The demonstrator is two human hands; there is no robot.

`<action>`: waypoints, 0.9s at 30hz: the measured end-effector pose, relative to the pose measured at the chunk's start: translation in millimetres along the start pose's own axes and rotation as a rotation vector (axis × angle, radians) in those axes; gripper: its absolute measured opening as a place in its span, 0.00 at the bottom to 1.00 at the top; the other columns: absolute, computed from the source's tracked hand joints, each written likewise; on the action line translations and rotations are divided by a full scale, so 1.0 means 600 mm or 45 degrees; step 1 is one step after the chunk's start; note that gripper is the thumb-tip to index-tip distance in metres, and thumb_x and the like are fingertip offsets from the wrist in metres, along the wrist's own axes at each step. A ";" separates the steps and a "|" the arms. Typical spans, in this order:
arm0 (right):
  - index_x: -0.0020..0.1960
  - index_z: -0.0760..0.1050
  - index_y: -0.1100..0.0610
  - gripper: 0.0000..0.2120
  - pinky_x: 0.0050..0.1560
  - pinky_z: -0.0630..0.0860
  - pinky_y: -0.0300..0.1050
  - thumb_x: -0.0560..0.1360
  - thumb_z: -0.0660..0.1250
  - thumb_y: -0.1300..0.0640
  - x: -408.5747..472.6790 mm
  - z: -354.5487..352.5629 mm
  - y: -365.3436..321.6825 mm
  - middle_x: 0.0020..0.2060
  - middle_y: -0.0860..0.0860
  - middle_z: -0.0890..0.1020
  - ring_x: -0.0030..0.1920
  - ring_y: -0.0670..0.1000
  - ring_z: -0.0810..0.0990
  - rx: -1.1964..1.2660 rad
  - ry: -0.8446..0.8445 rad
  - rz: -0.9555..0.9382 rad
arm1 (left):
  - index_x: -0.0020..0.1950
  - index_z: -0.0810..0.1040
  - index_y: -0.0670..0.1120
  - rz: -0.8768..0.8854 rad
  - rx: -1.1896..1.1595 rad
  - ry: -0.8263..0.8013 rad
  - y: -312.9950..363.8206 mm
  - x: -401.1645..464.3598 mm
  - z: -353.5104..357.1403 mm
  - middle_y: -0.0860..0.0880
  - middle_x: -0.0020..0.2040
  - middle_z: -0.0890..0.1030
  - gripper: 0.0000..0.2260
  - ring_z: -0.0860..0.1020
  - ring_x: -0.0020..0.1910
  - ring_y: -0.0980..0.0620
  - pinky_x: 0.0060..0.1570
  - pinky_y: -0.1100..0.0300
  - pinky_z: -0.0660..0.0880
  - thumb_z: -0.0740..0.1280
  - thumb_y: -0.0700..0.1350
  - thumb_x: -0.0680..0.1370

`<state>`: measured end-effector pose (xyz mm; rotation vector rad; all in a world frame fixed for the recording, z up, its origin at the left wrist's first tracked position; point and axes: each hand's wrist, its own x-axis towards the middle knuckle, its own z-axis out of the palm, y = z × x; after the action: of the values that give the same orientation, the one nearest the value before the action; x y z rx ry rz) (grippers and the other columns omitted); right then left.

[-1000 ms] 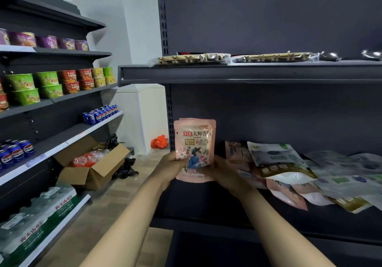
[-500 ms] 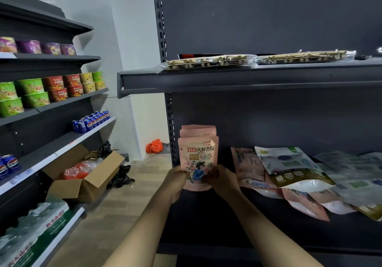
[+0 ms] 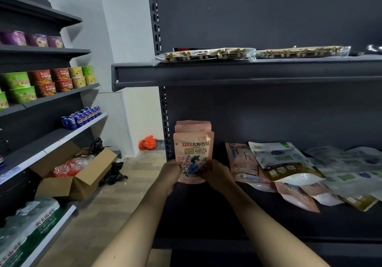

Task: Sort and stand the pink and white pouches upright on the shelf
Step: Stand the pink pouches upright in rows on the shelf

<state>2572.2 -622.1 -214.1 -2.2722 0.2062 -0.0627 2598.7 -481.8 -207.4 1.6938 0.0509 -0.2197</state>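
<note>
A pink pouch point(image 3: 193, 155) with a flower print stands upright at the left end of the dark shelf point(image 3: 206, 209). My left hand point(image 3: 170, 173) grips its lower left side and my right hand point(image 3: 217, 173) its lower right side. Directly behind it, the tops of other pink pouches point(image 3: 193, 125) stand upright. To the right lies a loose heap: a pink pouch lying flat point(image 3: 241, 163), a white and gold pouch point(image 3: 283, 161) on top of it, and more pink and white pouches point(image 3: 334, 175) overlapping toward the right edge.
The upper shelf point(image 3: 248, 71) holds flat clear snack packs point(image 3: 206, 54). The left rack carries noodle cups point(image 3: 41, 80), blue cans point(image 3: 82, 116) and bottled water packs point(image 3: 26, 225). An open cardboard box point(image 3: 76, 175) and an orange bag point(image 3: 147, 142) sit on the floor.
Both hands have carried the pink pouch down and back onto the shelf, in front of the standing pink pouches. The camera has moved closer.
</note>
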 end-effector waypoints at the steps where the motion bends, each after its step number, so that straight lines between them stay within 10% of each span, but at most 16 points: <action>1: 0.66 0.69 0.59 0.26 0.52 0.75 0.43 0.74 0.67 0.47 -0.001 -0.001 0.000 0.60 0.56 0.79 0.59 0.56 0.78 0.014 -0.015 0.015 | 0.49 0.79 0.46 0.004 0.011 0.004 0.002 -0.003 0.001 0.44 0.51 0.82 0.12 0.79 0.43 0.51 0.40 0.60 0.74 0.58 0.35 0.77; 10: 0.69 0.64 0.60 0.22 0.50 0.69 0.42 0.78 0.61 0.54 -0.031 -0.023 -0.001 0.64 0.59 0.75 0.62 0.58 0.75 0.033 -0.030 0.022 | 0.57 0.77 0.40 0.100 0.202 0.127 0.019 -0.019 0.008 0.44 0.54 0.82 0.13 0.80 0.50 0.47 0.44 0.58 0.76 0.58 0.39 0.77; 14: 0.66 0.67 0.59 0.17 0.49 0.71 0.45 0.78 0.60 0.58 -0.045 -0.057 0.003 0.62 0.58 0.75 0.60 0.57 0.75 -0.008 0.078 -0.030 | 0.42 0.76 0.40 0.232 0.458 0.446 0.038 -0.028 0.006 0.48 0.44 0.79 0.04 0.77 0.46 0.47 0.47 0.55 0.73 0.62 0.38 0.74; 17: 0.68 0.68 0.60 0.18 0.57 0.69 0.43 0.78 0.58 0.62 -0.055 -0.091 0.012 0.65 0.58 0.73 0.64 0.56 0.72 -0.172 0.211 -0.059 | 0.52 0.78 0.36 0.329 0.498 0.616 0.056 -0.041 0.009 0.40 0.53 0.80 0.10 0.77 0.55 0.39 0.52 0.49 0.73 0.63 0.38 0.73; 23: 0.45 0.76 0.60 0.07 0.42 0.63 0.41 0.77 0.59 0.62 -0.077 -0.158 0.052 0.50 0.63 0.81 0.45 0.54 0.76 -0.280 0.349 -0.148 | 0.57 0.74 0.38 0.732 0.475 0.887 0.096 -0.081 0.040 0.39 0.56 0.75 0.12 0.73 0.57 0.41 0.52 0.54 0.69 0.61 0.34 0.74; 27: 0.48 0.79 0.64 0.13 0.40 0.63 0.38 0.79 0.55 0.61 -0.081 -0.178 0.073 0.48 0.60 0.83 0.46 0.56 0.79 -0.301 0.319 -0.131 | 0.53 0.74 0.40 0.901 0.458 0.805 0.115 -0.099 0.090 0.43 0.52 0.76 0.09 0.75 0.52 0.46 0.51 0.56 0.71 0.61 0.35 0.73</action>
<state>2506.3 -721.9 -176.3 -2.5065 0.2381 -0.3976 2545.4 -538.9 -136.2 1.9676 -0.1266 0.8822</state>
